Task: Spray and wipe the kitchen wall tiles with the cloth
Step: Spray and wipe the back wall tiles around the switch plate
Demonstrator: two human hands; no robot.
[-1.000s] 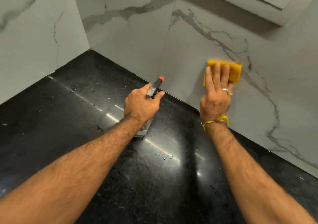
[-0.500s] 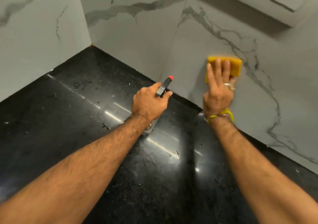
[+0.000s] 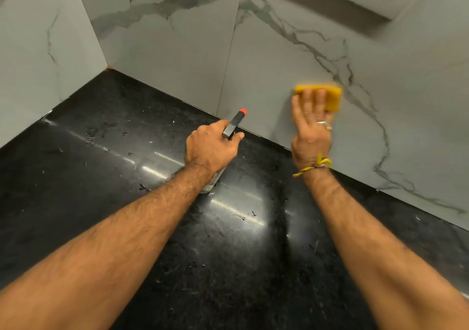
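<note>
Flat fingers point(image 3: 311, 101) of the right hand point(image 3: 311, 129) have carried the yellow cloth point(image 3: 330, 96) a little along the wall tiles point(image 3: 266, 70) since the earlier frames; the head camera has shifted too, so how far the cloth really travelled is hard to judge. Those fingers lie straight and spread over the cloth, pressing it against the tile rather than gripping it, with the cloth's far and right edges showing past the fingertips. A ring sits on one finger and a yellow thread band point(image 3: 314, 166) circles the wrist.

To the left, the left hand point(image 3: 210, 149) stays wrapped round the spray bottle point(image 3: 233, 124), fingers curled about its neck, the dark head and orange nozzle tip pointing toward the far wall. The bottle's clear base peeks out under the wrist, at or just above the black table point(image 3: 101, 177); whether it actually rests there is hidden by the hand.

Outward from the hands, the wiped patch lies low on the right-hand tile, just above the joint where wall meets table and right of the vertical seam between tiles. Specks and droplets dot the glossy table near the bottle.

My reading: wiping is under way, the sprayer idle. Much tile to the left and above looks untouched, so the job seems far from finished.
</note>
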